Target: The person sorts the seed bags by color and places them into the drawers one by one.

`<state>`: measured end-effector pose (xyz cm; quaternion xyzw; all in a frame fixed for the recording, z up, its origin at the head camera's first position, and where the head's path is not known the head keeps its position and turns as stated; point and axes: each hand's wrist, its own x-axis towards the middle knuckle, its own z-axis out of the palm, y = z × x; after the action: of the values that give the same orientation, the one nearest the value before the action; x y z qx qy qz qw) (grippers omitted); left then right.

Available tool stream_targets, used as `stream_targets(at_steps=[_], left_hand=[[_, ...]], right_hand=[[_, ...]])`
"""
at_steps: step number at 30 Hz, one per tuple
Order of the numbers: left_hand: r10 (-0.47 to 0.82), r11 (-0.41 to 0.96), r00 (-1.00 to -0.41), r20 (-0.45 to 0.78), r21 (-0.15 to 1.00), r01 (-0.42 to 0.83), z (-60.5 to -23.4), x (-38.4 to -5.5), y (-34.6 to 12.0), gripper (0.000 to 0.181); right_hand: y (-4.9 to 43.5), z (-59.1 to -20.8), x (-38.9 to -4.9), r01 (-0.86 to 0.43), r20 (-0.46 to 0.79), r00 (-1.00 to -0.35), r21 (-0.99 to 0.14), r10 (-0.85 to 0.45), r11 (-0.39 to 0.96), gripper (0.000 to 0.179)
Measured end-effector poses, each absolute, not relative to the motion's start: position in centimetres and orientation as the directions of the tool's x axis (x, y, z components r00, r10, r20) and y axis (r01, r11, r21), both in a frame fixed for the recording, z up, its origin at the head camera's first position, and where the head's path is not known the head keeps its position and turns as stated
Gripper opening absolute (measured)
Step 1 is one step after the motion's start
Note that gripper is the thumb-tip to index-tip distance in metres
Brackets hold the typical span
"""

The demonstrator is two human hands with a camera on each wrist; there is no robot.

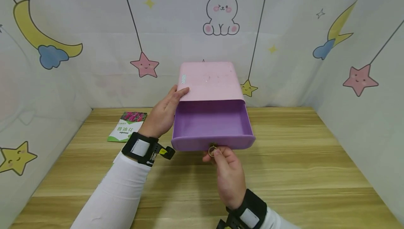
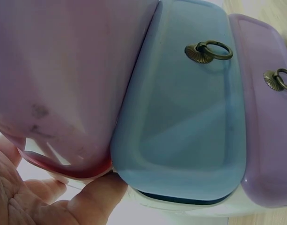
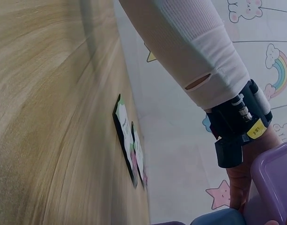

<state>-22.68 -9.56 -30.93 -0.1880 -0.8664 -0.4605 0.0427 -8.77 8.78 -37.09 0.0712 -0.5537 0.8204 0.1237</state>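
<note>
A small drawer cabinet with a pink top [image 1: 208,81] stands on the table, and its top purple drawer [image 1: 213,143] is pulled out. The inside of that drawer shows bare. My right hand [image 1: 228,176] pinches the brass ring pull [image 1: 209,151] on the drawer's front between thumb and finger. My left hand [image 1: 161,115] rests against the cabinet's left side, its fingers fairly straight along the pink shell. Below, the left wrist view shows a closed blue drawer [image 2: 190,117] and a lower purple drawer [image 2: 269,126], each with a ring pull.
A flower seed packet [image 1: 126,127] lies on the wood-grain table [image 1: 300,166], left of the cabinet and partly behind my left wrist. Two packets show in the right wrist view. A printed cloth backdrop [image 1: 189,43] rises behind and along both sides.
</note>
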Motion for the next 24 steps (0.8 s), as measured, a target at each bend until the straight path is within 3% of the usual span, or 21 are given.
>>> stream_targets(at_steps=[17, 24], left_hand=[[0.296, 0.487, -0.924, 0.244, 0.793, 0.365, -30.8, -22.5, -9.4, 0.047], [0.287, 0.479, -0.925, 0.251, 0.798, 0.365, -30.9, -22.4, -9.4, 0.047]], right_hand=[[10.7, -37.7, -9.1, -0.21, 0.182, -0.97, -0.959, 0.16, -0.188, 0.023], [12.4, -37.4, -9.5, -0.232, 0.231, -0.972, -0.972, 0.049, -0.037, 0.027]])
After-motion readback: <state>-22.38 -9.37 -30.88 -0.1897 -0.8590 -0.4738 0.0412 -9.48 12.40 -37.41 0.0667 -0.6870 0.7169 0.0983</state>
